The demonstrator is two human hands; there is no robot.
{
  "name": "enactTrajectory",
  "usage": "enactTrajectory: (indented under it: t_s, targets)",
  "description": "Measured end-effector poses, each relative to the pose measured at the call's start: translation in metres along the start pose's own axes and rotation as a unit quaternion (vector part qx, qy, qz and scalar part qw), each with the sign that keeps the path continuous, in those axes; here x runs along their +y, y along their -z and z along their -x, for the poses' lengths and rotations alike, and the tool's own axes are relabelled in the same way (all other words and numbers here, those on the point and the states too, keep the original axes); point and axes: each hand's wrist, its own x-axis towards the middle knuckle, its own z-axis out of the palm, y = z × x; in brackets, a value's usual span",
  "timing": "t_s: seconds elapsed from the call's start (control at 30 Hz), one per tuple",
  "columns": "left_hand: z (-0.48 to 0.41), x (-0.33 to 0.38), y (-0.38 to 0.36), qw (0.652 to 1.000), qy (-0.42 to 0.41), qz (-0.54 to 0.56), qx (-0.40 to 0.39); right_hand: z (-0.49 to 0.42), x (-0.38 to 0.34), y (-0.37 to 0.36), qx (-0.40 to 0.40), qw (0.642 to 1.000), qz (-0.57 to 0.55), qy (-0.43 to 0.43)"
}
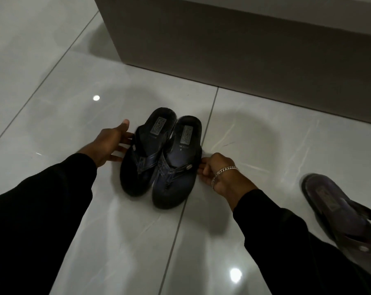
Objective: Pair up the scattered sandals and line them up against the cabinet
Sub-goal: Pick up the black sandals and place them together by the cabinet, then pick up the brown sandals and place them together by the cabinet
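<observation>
Between hands (pixel 110 143) (pixel 217 177): paired sandals (pixel 161 160), short of cabinet (pixel 244 50).

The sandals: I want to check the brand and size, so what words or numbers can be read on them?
Left sandal, heel label: too blurred to read.
Right sandal, heel label and small print below it: too blurred to read.
Third sandal at right, label: too blurred to read.
No other text shows.

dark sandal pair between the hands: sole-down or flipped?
Sole-down. Both dark flip-flop sandals show footbeds, heel labels and toe straps facing up on the glossy tiled floor.
</observation>
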Motion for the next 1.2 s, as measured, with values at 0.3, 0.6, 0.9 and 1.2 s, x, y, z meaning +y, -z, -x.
enactTrajectory:
  t_s: [0.3,0.6,0.9,1.2]
  targets:
    - [0.018,-0.013,0.006,0.999,0.002,-0.041,-0.008,0.003,0.027,-0.014,0.022,0.997,-0.076,0.001]
    - [0.09,0.007,-0.05,0.973,-0.159,-0.072,0.149,0.06,0.017,0.061,0.013,0.997,-0.045,0.054]
    - [0.184,0.038,-0.208,0.992,-0.124,-0.032,-0.019,0.096,0.015,0.219,0.033,0.997,0.01,0.074]
    - [0.243,0.041,-0.395,0.989,-0.018,-0.096,-0.113,0.077,0.064,0.418,0.224,0.926,0.264,0.152]
